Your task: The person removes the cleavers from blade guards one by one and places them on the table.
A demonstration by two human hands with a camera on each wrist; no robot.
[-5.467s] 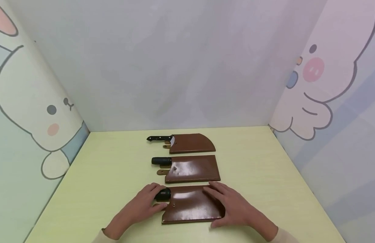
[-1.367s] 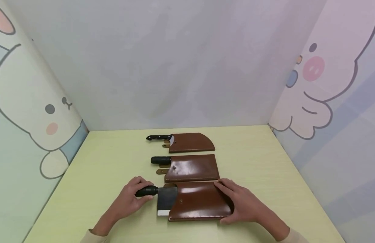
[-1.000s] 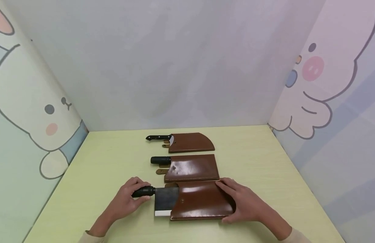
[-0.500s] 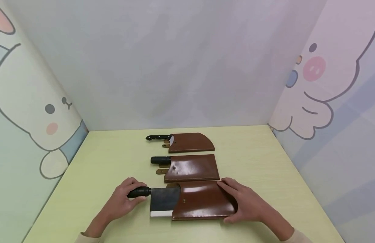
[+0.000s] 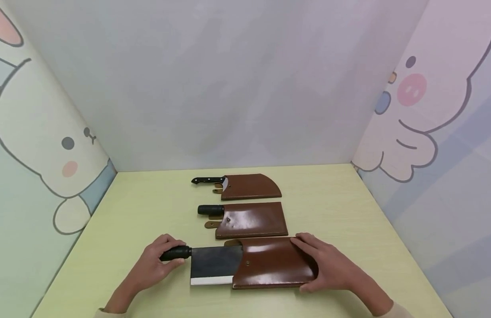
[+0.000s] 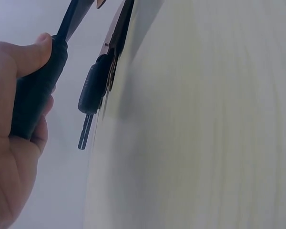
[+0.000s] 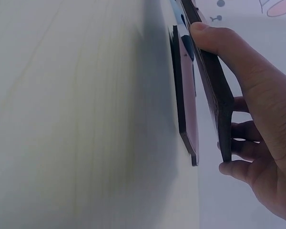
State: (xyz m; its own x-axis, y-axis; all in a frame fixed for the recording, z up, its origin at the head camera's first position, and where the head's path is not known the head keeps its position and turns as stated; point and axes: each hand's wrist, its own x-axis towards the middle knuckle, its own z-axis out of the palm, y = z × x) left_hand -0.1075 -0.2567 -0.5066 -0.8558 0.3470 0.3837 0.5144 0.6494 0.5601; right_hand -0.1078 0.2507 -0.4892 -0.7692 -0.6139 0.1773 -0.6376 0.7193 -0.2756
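In the head view my left hand (image 5: 157,260) grips the black handle (image 5: 176,253) of a cleaver (image 5: 214,263). About half or more of its dark blade, with a bright lower edge, shows outside a brown leather sheath (image 5: 275,263); the rest is hidden inside. My right hand (image 5: 326,263) holds the sheath by its right end, thumb at the lower edge and fingers at the upper one. The left wrist view shows fingers wrapped round the handle (image 6: 35,90). In the right wrist view the sheath (image 7: 212,78) is held between thumb and fingers, raised off the table.
Behind lie two more sheathed knives: a black-handled one in a rectangular brown sheath (image 5: 253,219), and one with a riveted handle in a round-ended sheath (image 5: 251,186). They rest on a pale wooden table (image 5: 340,207). A grey back wall (image 5: 229,88) and cartoon side panels enclose it.
The cleaver's handle has moved left with my left hand, drawing the blade partway out of the sheath. My right hand and the sheath have shifted right. The other two knives stay put.
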